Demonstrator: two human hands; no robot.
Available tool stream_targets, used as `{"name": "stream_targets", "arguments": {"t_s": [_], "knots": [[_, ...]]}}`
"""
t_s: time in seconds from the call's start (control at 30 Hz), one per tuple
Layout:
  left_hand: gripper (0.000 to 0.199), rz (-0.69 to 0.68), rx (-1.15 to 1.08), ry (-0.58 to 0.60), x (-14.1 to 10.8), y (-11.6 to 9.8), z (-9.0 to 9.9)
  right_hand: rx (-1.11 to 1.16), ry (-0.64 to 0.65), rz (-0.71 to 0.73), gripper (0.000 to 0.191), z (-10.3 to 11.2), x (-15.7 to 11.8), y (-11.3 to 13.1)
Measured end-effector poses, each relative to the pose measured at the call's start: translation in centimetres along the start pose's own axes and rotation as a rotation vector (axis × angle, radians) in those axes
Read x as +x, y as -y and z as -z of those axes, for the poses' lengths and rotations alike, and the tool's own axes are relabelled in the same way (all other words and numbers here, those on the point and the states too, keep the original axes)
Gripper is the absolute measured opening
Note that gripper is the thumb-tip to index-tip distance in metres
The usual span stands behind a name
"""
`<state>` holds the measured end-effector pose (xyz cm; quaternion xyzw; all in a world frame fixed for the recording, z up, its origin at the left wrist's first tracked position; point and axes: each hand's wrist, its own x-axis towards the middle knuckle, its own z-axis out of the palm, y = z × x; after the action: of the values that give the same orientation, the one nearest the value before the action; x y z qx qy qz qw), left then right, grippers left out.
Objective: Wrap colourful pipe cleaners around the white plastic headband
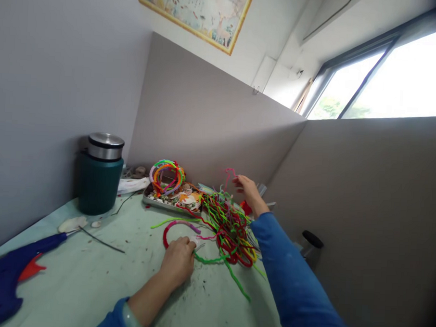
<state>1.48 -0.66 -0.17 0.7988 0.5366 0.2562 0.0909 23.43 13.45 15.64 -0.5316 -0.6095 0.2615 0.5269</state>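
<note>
My left hand [179,262] is closed on the lower side of a partly wrapped ring [170,229], coloured dark red and purple, low over the table. A green strand runs right from beside its fingers, and a pink strand lies near the fingertips. Farther back, my right hand [248,190] is raised, its fingertips pinched at a thin pink yarn strand [229,171]. Under and in front of it spreads a tangled heap of yarn [233,227] in red, green and yellow. What the left fingertips press on is partly hidden.
A metal tray [172,207] holds shells and several colourful wrapped rings [167,176]. On the left stand a green thermos [101,175] and, in front, a blue glue gun [21,270] lying on the table with its cord behind. Grey partitions [205,119] enclose the table.
</note>
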Motion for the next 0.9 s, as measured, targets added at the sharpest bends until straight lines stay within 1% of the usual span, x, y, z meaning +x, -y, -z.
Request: {"name": "stream_targets", "arguments": {"t_s": [0.07, 0.1, 0.17, 0.2, 0.23, 0.27, 0.3, 0.37, 0.43, 0.5, 0.57, 0.67, 0.77, 0.9], "knots": [[0.026, -0.018, -0.087, -0.071, 0.1, 0.0, 0.1, -0.023, 0.047, 0.037, 0.029, -1.0, -2.0, -0.3], [0.026, -0.02, -0.156, -0.117, 0.3, 0.1, 0.1, -0.073, 0.085, 0.095, 0.032, -1.4, -3.3, -0.5], [0.026, -0.007, -0.375, -0.214, 0.8, 0.2, 0.2, -0.177, 0.127, 0.217, 0.034, -2.5, -6.4, -1.1], [0.025, 0.023, -0.518, -0.25, 1.2, 0.3, 0.2, -0.244, 0.141, 0.292, 0.032, -3.1, -8.3, -1.4], [0.027, 0.078, -0.672, -0.252, 1.5, 0.4, 0.2, -0.301, 0.153, 0.377, 0.03, -3.7, -10.1, -1.8], [0.031, 0.162, -0.838, -0.235, 1.8, 0.5, 0.3, -0.354, 0.189, 0.458, 0.028, -4.3, -12.0, -2.1], [0.036, 0.219, -1.007, -0.197, 2.1, 0.6, 0.4, -0.408, 0.224, 0.526, 0.026, -4.9, -13.7, -2.4], [0.042, 0.281, -1.304, -0.141, 2.4, 0.7, 0.6, -0.535, 0.274, 0.595, 0.022, -6.1, -16.7, -2.9], [0.039, 0.308, -1.459, -0.136, 2.4, 1.0, 0.9, -0.645, 0.296, 0.625, 0.02, -6.9, -18.9, -3.4], [0.036, 0.349, -1.555, -0.123, 2.3, 1.3, 1.2, -0.703, 0.313, 0.643, 0.018, -7.4, -20.1, -3.8], [0.033, 0.344, -1.639, -0.134, 2.3, 1.8, 1.4, -0.721, 0.337, 0.652, 0.019, -7.4, -20.7, -4.2], [0.03, 0.348, -1.715, -0.173, 2.4, 2.4, 1.6, -0.706, 0.373, 0.66, 0.022, -7.0, -20.9, -4.9], [0.031, 0.336, -1.772, -0.213, 2.5, 2.6, 2.0, -0.685, 0.368, 0.665, 0.024, -6.8, -20.7, -5.5], [0.028, 0.338, -1.829, -0.275, 2.4, 2.5, 2.6, -0.646, 0.362, 0.69, 0.027, -7.5, -20.8, -5.9]]}}
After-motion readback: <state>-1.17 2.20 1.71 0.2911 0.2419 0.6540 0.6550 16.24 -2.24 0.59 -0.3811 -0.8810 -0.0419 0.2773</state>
